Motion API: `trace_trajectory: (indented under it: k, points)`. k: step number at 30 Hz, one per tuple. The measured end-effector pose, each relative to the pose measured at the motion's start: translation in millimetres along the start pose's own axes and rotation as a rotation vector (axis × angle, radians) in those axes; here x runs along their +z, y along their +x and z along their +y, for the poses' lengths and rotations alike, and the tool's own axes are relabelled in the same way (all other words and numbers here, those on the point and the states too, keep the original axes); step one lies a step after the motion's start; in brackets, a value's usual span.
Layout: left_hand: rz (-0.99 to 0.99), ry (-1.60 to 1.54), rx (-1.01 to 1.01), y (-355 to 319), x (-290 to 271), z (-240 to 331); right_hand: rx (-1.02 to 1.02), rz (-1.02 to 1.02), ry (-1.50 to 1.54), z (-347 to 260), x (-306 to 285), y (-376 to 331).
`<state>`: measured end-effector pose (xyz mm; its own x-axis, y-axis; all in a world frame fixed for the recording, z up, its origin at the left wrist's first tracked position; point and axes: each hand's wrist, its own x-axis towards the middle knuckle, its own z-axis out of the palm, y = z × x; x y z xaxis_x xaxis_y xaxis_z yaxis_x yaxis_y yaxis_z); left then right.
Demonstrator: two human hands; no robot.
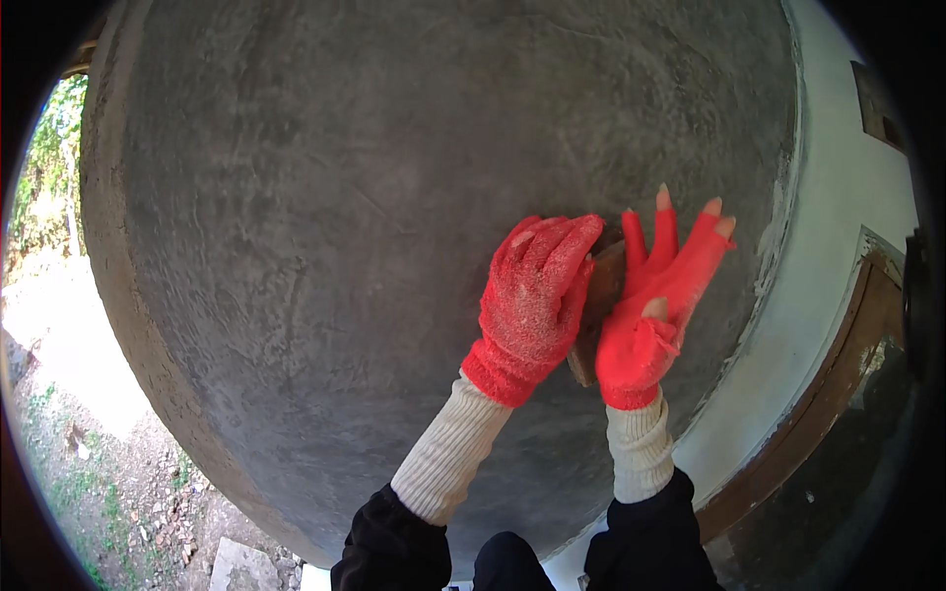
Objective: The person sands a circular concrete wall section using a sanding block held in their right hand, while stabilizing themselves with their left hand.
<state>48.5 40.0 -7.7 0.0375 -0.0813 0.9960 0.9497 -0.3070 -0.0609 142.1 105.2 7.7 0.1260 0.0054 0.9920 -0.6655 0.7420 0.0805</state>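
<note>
My left hand (532, 300), in a red fingerless-tip glove dusted with pale powder, is closed around a brown wooden block (605, 286), perhaps a float. The block is held against the dark grey plastered wall (345, 246). Most of it is hidden behind my left hand, and its lower end (581, 362) sticks out below. Just right of it, my right hand (650, 305) is open in a red glove with bare fingertips. Its fingers are spread and point up, and its palm side lies beside the block; whether it presses on the block I cannot tell.
At the right the grey surface meets a white wall (788, 364) along a rough plaster edge (774, 236). A brown wooden frame (788, 448) stands beyond it. To the left is the rough wall edge (148, 315), with sunlit ground and rubble (163, 502) outside.
</note>
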Motion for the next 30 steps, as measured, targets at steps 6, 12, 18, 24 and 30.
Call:
trace_trajectory:
  k: [6,12,18,24,30]
  points:
    - [-0.246,-0.074,-0.091,29.6,-18.4,17.6,0.206,0.135,0.285,-16.5,7.8,2.9]
    - [-0.556,-0.068,0.081,62.1,-28.4,-1.8,0.235,0.142,0.331,-14.7,-3.2,-4.3]
    - [-0.643,-0.079,-0.006,75.1,-35.2,8.5,0.209,0.178,0.436,-11.5,-5.0,-3.8]
    - [-0.466,-0.057,-0.215,67.8,-47.5,12.5,0.251,0.089,0.521,-15.9,-5.8,-2.3]
    - [-0.168,-0.188,-0.228,72.0,-45.2,16.2,0.369,0.007,0.654,-15.0,-10.7,-6.6]
